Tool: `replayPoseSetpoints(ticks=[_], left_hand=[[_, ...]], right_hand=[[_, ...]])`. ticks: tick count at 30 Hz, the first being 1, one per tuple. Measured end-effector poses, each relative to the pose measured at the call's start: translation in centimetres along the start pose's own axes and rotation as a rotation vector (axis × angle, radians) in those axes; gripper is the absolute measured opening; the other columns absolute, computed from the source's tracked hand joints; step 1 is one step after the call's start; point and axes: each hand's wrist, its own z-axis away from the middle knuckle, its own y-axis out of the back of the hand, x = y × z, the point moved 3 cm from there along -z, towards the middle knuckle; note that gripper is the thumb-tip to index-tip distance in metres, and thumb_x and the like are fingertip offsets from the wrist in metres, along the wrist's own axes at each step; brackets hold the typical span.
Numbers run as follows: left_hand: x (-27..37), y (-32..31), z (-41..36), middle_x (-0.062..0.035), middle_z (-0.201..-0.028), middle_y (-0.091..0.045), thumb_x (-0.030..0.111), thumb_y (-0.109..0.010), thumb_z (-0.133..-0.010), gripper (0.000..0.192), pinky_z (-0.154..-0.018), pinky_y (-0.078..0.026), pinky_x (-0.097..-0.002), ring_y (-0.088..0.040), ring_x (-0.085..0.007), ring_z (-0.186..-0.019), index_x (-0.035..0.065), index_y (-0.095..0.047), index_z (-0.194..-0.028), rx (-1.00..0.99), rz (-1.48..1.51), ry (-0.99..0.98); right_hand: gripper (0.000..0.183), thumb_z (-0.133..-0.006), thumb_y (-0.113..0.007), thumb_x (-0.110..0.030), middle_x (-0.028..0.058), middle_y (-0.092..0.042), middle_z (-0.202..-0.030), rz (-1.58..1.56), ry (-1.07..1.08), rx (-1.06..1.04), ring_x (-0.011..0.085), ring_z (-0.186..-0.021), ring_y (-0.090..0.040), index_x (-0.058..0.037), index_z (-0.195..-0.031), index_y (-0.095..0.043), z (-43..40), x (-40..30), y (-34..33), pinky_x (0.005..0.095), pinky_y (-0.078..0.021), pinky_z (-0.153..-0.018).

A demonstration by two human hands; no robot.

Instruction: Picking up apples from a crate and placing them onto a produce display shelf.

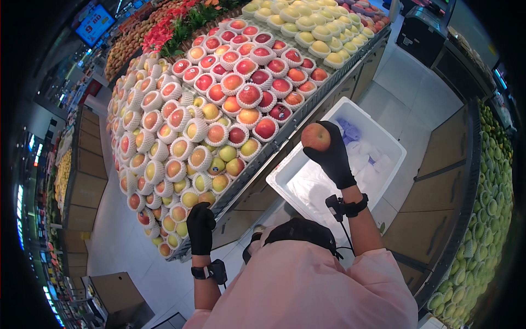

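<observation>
My right hand (331, 152), in a black glove, holds a red-yellow apple (315, 137) without a foam net, above a white foam box (283, 174). In that box lie white and purple foam nets (349, 129) and thin white sheeting. My left hand (201, 222), also black-gloved, is at the near edge of the fruit display, close to yellow-red apples (190, 199); its fingers are curled, and whether they hold anything is hidden. Beyond it rise heaped apples in white foam nets (197, 158), with several bare apples (227, 153) near the front rail. Redder netted apples (249, 94) lie farther back.
A dark rail (263, 158) edges the display. Yellow netted fruit (320, 33) and red artificial flowers (164, 31) are at the back. On the right stands another stand with green fruit (485, 214). A cardboard box (119, 292) is at lower left.
</observation>
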Motion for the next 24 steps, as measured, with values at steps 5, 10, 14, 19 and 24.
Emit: replayPoseSetpoints(ticks=[5, 10, 14, 19, 24], left_hand=[[0.3, -0.3, 0.0, 0.0026, -0.069, -0.049, 0.020, -0.052, -0.098, 0.020, -0.047, -0.030, -0.0188, -0.039, -0.0050, -0.053, 0.0040, -0.062, -0.106, -0.007, 0.067, 0.013], [0.7, -0.8, -0.2, 0.0029, -0.068, -0.049, 0.020, -0.051, -0.098, 0.020, -0.047, -0.030, -0.0192, -0.039, -0.0049, -0.052, 0.0039, -0.062, -0.105, -0.004, 0.109, 0.043], [0.6, -1.0, -0.3, 0.0030, -0.067, -0.049, 0.020, -0.051, -0.098, 0.020, -0.047, -0.029, -0.0194, -0.039, -0.0052, -0.052, 0.0039, -0.062, -0.104, -0.015, 0.129, 0.037], [-0.1, -1.5, -0.8, 0.0027, -0.066, -0.048, 0.019, -0.049, -0.099, 0.020, -0.047, -0.029, -0.0200, -0.039, -0.0055, -0.052, 0.0040, -0.061, -0.103, -0.032, 0.056, 0.009], [-0.5, -1.8, -1.0, 0.0025, -0.067, -0.048, 0.019, -0.049, -0.099, 0.019, -0.047, -0.029, -0.0203, -0.039, -0.0060, -0.052, 0.0044, -0.061, -0.104, -0.060, 0.088, 0.007]], right_hand=[[0.063, -0.072, -0.081, -0.012, 0.0150, -0.058, -0.118, 0.229, 0.220, -0.050, 0.0328, -0.111, -0.057, -0.0040, -0.125, -0.049, 0.4, -1.7, -1.6, 0.0380, -0.0468, -0.096], [0.065, -0.072, -0.081, -0.006, 0.0097, -0.058, -0.121, 0.291, 0.260, -0.037, 0.0237, -0.113, -0.057, -0.0060, -0.129, -0.049, 0.4, -2.2, -1.5, 0.0345, -0.0462, -0.098], [0.063, -0.074, -0.079, -0.007, 0.0086, -0.060, -0.116, 0.109, 0.113, 0.017, 0.0248, -0.103, -0.061, -0.0052, -0.129, -0.049, 0.6, -1.2, -0.9, 0.0350, -0.0483, -0.094], [0.047, -0.077, -0.074, -0.007, 0.0080, -0.065, -0.092, -0.719, -0.356, -0.114, 0.0184, -0.080, -0.064, -0.0019, -0.117, -0.052, 0.3, 1.6, 0.5, 0.0319, -0.0522, -0.067], [0.038, -0.075, -0.070, -0.003, 0.0045, -0.069, -0.097, -0.264, -0.280, 0.012, 0.0167, -0.081, -0.064, -0.0023, -0.108, -0.052, 1.9, 1.9, 2.3, 0.0299, -0.0525, -0.076]])
